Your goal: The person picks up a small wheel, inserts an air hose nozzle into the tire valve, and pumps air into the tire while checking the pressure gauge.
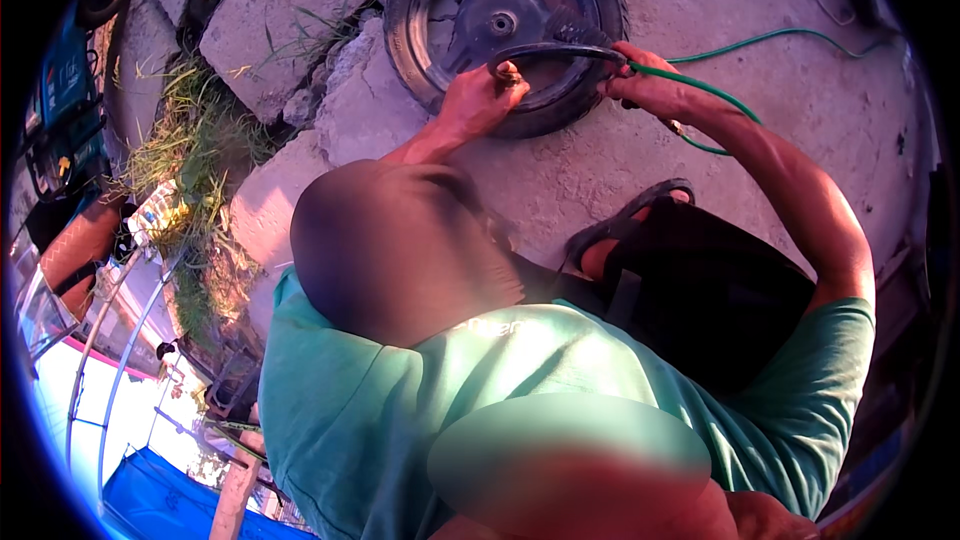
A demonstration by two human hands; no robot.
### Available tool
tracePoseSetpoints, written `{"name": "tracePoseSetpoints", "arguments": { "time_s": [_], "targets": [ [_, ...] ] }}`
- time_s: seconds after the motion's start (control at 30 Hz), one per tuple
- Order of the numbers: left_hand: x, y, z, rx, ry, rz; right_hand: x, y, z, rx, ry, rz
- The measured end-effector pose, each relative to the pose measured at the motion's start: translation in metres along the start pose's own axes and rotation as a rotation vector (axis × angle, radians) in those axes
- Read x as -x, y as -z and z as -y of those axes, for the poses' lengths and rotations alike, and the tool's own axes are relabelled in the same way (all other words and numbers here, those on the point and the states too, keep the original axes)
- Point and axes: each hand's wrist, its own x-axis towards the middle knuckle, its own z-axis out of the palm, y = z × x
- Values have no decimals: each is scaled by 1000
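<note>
A motorcycle wheel [410,35] with a black tyre lies flat on the concrete, its hub [500,24] facing up. Above its near side arches a black rubber tube [560,48]. My left hand [484,100] is closed at the tube's left end, thumb and fingers pinched together. At the other end my right hand [636,82] grips the tube, its fingers partly hidden. A thin green hose [710,90] runs over my right hand and wrist; whether the fingers hold it too, I cannot tell. A short metal piece [678,127] shows under that wrist.
More green hose [800,32] trails over the concrete to the right. My sandalled foot [640,215] is below the wheel. Cracked concrete slabs [290,25] and grass [200,130] lie to the left. A blue-green machine [62,90] and a blue tarp [165,500] stand at the left rim.
</note>
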Motion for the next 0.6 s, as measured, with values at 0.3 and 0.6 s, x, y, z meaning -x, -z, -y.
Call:
{"name": "tracePoseSetpoints", "arguments": {
  "time_s": [0.3,0.6],
  "targets": [
    [-2,14,0,181,66,215,-2,-2,-3,6,28,-21],
    [-6,21,19,338,127,353,-7,-3,-6,-24,59,-22]
  ]
}}
